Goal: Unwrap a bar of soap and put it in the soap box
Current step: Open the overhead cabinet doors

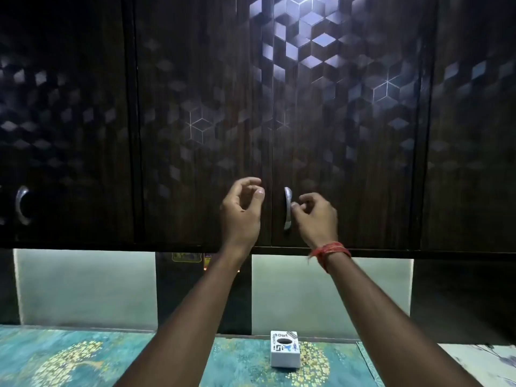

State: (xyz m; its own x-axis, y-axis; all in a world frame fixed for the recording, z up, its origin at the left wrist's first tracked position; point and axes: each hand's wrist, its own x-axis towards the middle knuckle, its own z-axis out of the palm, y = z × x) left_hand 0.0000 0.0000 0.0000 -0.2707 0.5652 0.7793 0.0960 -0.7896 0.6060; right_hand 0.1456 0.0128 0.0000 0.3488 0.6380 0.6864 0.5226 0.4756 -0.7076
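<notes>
Both my hands are raised to a dark wood-grain wall cupboard with a cube pattern. My left hand is curled in front of the left door, near its right edge, fingers loosely bent and holding nothing that I can see. My right hand has its fingertips on the curved silver handle of the right door. Both doors are closed. No soap bar and no soap box show in this view. A red thread band circles my right wrist.
Below the cupboard lies a counter with a teal and gold patterned cover. A small white box with printed marks and a dark oval hole stands on it between my forearms. Another cupboard door with a silver handle is at far left.
</notes>
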